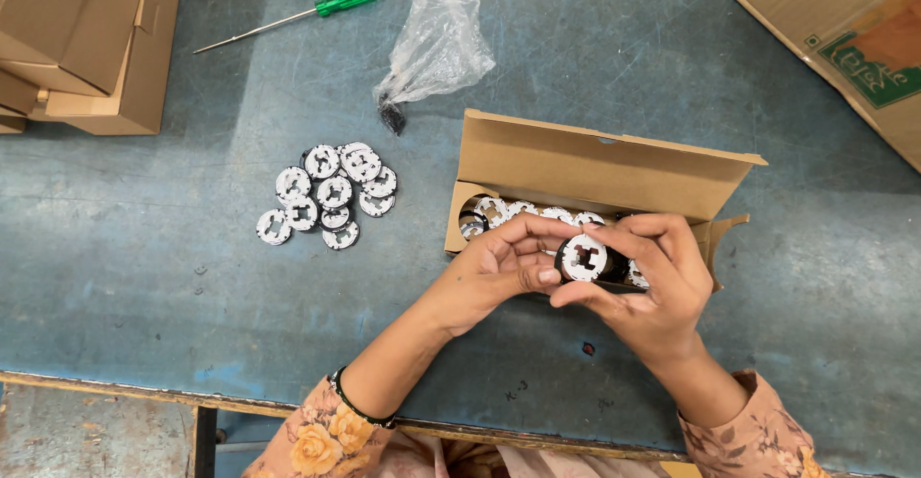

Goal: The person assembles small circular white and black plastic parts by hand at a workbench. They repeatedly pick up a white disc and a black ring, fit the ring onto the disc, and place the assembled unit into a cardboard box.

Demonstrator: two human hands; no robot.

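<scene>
1. Broadly, we saw a worn blue-grey table (144,276) filling the view, with its scuffed front edge running along the bottom.
2. We noted stacked cardboard boxes (82,41) at the far left corner and another large carton (844,32) at the far right corner.
3. We found an open long cardboard box (595,166) near the middle of the table, its lid flap folded back, with a row of round white-and-black discs (523,211) lying inside it.
4. We saw a crumpled clear plastic bag (436,46) beyond the box, with a small dark lump at its lower tip.
5. We saw a green-handled screwdriver (288,17) lying flat, left of the bag and well apart from it.
6. We counted a loose pile of discs (331,195) on the bare table, left of the box.
7. We saw the left hand (499,267) and right hand (652,276) meeting just over the near edge of the box.
8. We saw one single disc (582,257) held above the box's front wall, pinched by the right thumb and fingers, while the left fingertips pressed against its left rim.
</scene>
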